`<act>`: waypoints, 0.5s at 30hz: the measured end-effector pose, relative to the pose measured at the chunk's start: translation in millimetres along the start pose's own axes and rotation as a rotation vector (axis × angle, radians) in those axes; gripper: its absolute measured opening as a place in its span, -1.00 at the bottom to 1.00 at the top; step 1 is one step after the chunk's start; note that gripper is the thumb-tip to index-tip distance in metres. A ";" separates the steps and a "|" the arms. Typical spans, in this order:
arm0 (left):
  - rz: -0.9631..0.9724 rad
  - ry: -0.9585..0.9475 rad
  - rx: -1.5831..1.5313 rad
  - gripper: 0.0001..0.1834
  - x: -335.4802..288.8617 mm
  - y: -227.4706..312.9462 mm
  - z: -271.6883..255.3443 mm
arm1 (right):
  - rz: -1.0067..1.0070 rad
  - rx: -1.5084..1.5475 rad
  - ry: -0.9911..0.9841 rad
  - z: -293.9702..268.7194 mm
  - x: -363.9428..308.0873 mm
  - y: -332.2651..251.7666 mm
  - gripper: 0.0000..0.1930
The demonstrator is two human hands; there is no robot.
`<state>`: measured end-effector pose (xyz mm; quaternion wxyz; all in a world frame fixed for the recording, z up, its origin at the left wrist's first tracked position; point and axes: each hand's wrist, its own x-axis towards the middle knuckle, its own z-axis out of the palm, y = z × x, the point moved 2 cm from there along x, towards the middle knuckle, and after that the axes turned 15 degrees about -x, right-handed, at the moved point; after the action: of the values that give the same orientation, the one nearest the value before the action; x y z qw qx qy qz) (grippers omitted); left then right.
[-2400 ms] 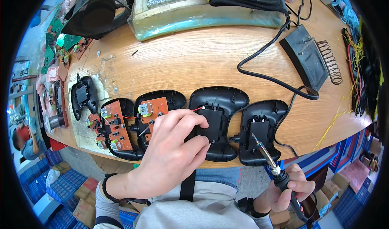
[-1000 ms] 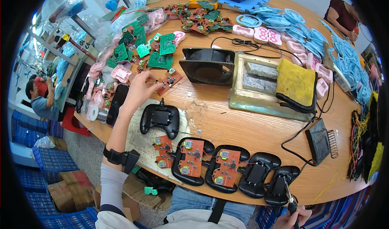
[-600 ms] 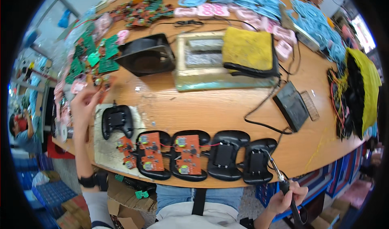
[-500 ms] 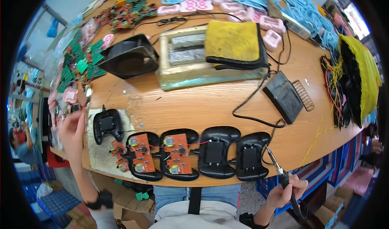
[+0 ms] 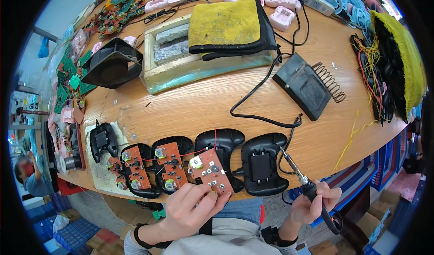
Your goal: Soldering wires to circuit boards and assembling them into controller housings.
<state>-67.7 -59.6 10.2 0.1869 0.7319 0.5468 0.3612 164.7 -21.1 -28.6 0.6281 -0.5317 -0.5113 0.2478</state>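
Note:
Between the fingers of my left hand [image 5: 191, 208] is the lower edge of an orange-brown circuit board [image 5: 211, 171], tilted over a black game controller shell [image 5: 221, 140]. A red wire rises from behind this board. My right hand [image 5: 315, 203] is closed around the black handle of a soldering iron [image 5: 309, 188], its metal tip pointing up and left beside the rightmost black shell [image 5: 260, 167]. Left of the held board, two more shells carry orange boards [image 5: 171, 164] [image 5: 136, 167]. A smaller black shell [image 5: 103, 140] lies at the far left on a pale worn mat [image 5: 121, 135].
A black iron stand [image 5: 304, 85] with a coiled spring sits right of centre. Behind are a wooden-framed box [image 5: 158, 81] under a yellow cloth [image 5: 224, 27] and a black fan [image 5: 113, 65]. Green boards [image 5: 68, 81] pile up left; yellow-covered black parts [image 5: 400, 70] lie right.
My left hand has come from the far left to the front middle and now holds a circuit board over the shell there. My right hand keeps the soldering iron. The view has shifted.

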 end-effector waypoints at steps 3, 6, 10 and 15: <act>-0.054 -0.134 0.061 -0.69 2.3 -0.6 0.9 | 0.016 -0.009 -0.006 -1.7 -1.6 4.0 -0.81; -0.194 -0.203 -0.093 -0.66 16.4 -2.5 -9.1 | 0.017 0.001 -0.019 1.0 -0.7 5.4 -0.82; -0.174 -0.026 0.000 -0.64 49.8 -24.2 -15.3 | 0.009 0.012 -0.040 3.0 0.4 4.9 -0.82; -0.185 -0.097 0.127 -0.71 86.8 -45.0 7.5 | -0.001 -0.005 -0.046 5.4 -0.1 1.5 -0.81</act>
<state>-79.9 37.5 3.2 0.1988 0.7051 0.6243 0.2711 160.1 -18.5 -30.6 0.6149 -0.5271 -0.5266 0.2583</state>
